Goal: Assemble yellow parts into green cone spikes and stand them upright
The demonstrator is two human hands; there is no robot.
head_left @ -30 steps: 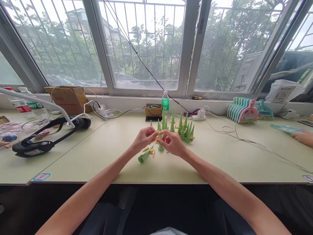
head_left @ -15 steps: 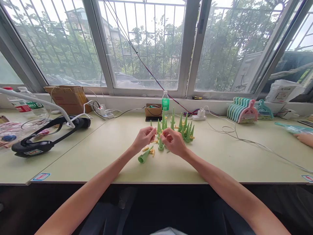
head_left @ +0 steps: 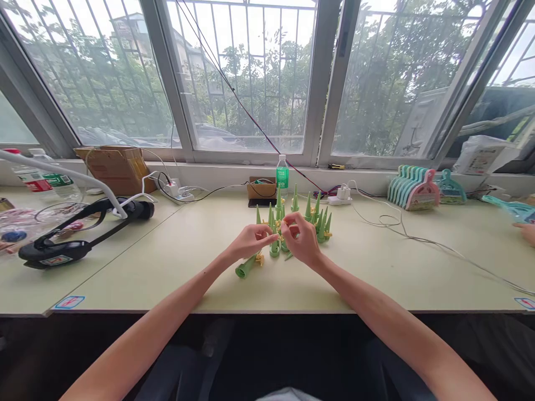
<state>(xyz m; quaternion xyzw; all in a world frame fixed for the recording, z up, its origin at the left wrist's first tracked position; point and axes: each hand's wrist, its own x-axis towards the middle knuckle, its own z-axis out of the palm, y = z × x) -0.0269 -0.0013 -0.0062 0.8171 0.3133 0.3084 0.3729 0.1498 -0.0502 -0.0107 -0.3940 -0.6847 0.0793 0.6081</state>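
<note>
My left hand (head_left: 252, 241) reaches over the near side of a cluster of green plastic spikes (head_left: 308, 209). Its thumb and fingers close together in front of an upright spike (head_left: 274, 249); what lies between their tips is hidden. Just right of it, my right hand (head_left: 301, 240) is closed in a pinch, with a small yellow plastic valve (head_left: 285, 222) partly showing at the fingertips. Several spikes stand point up, some with yellow valves at their bases. One hollow spike (head_left: 244, 269) lies on its side nearer me, beside loose yellow valves (head_left: 259, 259).
Behind the spikes stand a green-labelled bottle (head_left: 282, 174) and a small brown box (head_left: 261, 190). A black headset (head_left: 83, 231) lies at left. Cables (head_left: 403, 225) and a row of small dustpans (head_left: 418, 189) are at right, near another person's hand (head_left: 525, 233).
My left hand has moved slightly right and down, its fingers now stretched towards the standing spike. My right hand has risen a little. The other person's hand at far right has shifted outward.
</note>
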